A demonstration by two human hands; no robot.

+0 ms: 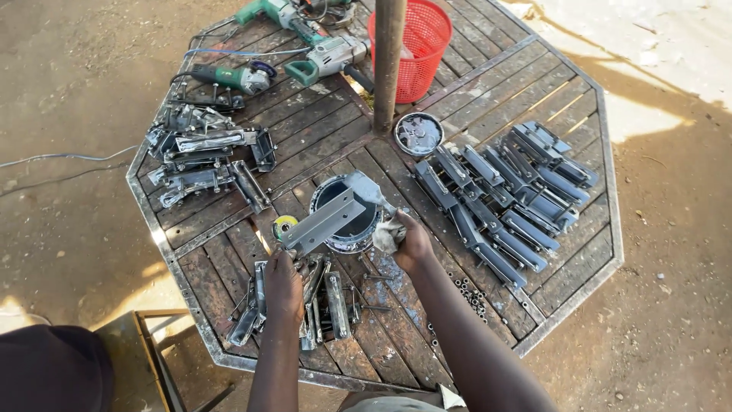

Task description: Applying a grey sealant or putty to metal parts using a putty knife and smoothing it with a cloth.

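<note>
My left hand [284, 284] grips the near end of a grey metal bracket [324, 222] and holds it slanted over an open round paint tin [345, 216]. My right hand [410, 243] is closed on a grey-stained rag [386, 234] right beside the tin and the bracket's far end. Below my left hand lies a pile of bare metal brackets [324, 301]. To the right of the tin, several grey-coated brackets [503, 198] lie in rows on the planks.
The octagonal wooden table [568, 271] has a steel rim and a post [389, 53] through its middle. A tin lid [418, 133], a red basket [423, 42], angle grinders [236, 76], a drill [278, 15], more bare brackets [202, 156] and small nuts [473, 294] lie on it. Cables trail left.
</note>
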